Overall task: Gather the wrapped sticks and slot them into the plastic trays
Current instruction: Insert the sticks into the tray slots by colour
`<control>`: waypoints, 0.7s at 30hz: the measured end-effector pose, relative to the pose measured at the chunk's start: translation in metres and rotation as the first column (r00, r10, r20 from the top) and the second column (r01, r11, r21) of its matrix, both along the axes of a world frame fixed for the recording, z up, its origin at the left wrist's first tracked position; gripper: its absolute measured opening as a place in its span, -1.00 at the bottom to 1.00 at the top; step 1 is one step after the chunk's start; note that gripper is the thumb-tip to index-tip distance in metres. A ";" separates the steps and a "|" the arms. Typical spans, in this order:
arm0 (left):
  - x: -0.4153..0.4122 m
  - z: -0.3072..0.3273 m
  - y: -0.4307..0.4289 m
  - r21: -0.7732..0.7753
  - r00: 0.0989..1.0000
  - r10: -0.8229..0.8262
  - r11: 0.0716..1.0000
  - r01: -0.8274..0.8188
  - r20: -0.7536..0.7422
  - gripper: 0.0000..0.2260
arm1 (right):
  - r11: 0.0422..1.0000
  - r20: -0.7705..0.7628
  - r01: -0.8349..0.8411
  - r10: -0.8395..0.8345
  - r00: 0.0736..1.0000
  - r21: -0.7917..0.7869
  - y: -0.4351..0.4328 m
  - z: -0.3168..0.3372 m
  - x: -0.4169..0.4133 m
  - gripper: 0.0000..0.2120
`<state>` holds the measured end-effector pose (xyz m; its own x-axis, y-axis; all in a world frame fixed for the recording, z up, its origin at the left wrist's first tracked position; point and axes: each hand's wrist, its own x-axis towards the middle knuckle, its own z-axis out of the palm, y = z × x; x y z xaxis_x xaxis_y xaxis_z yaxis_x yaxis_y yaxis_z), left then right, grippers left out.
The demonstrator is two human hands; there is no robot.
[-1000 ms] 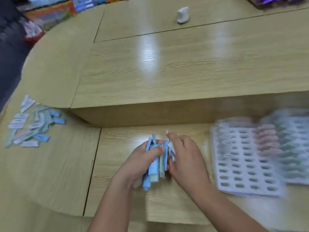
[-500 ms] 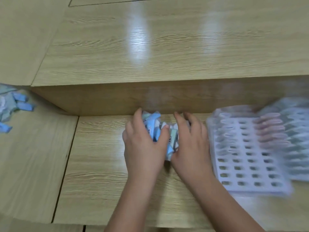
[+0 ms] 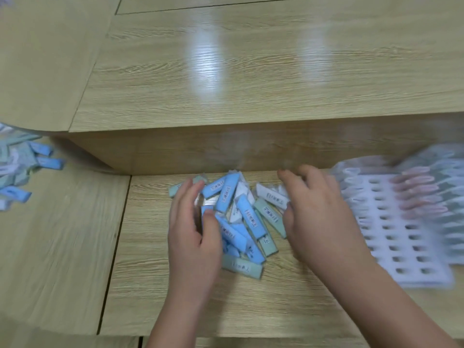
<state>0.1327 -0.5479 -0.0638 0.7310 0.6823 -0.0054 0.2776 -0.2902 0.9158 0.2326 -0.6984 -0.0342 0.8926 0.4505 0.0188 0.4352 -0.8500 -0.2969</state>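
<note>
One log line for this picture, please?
wrapped sticks: heaped on table; left hand: open, at heap; right hand: open, at heap; tray: partly filled

worktop: we see pale wood-grain laminate, the low level nearest us
upper tier: same wood, raised behind, rounded corner at left
riser: plain wood face between levels
seam: thin dark panel joint
light: we note two soft white glares on the upper tier

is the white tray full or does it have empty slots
Partly filled. The white tray shows rows of empty slots over its near part; wrapped sticks sit only in its far rows, which are blurred.
</note>
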 end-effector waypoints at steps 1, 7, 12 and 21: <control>-0.003 0.000 0.004 0.023 0.999 0.031 0.999 -0.031 -0.009 -0.66 | 0.998 0.040 0.008 -0.010 0.999 0.056 0.001 0.001 -0.005 -0.59; -0.021 0.003 0.016 0.215 0.907 0.093 0.977 -0.002 -0.411 -0.59 | 0.999 -0.117 -0.015 0.010 0.993 -0.043 0.025 -0.012 -0.036 -0.67; -0.009 0.010 0.011 0.230 0.879 0.133 0.973 -0.028 -0.458 -0.78 | 0.998 -0.089 0.022 -0.027 0.996 -0.066 0.034 -0.016 -0.035 -0.78; 0.006 0.020 0.021 0.163 0.873 0.120 0.985 -0.047 -0.473 -0.88 | 0.877 -0.389 0.282 -0.121 0.913 0.390 0.013 -0.004 -0.024 -0.88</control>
<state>0.1387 -0.5266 -0.0440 0.6032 0.7609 -0.2389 0.7008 -0.3627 0.6142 0.2082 -0.6856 -0.0381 0.9479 0.2779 -0.1555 0.0705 -0.6594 -0.7484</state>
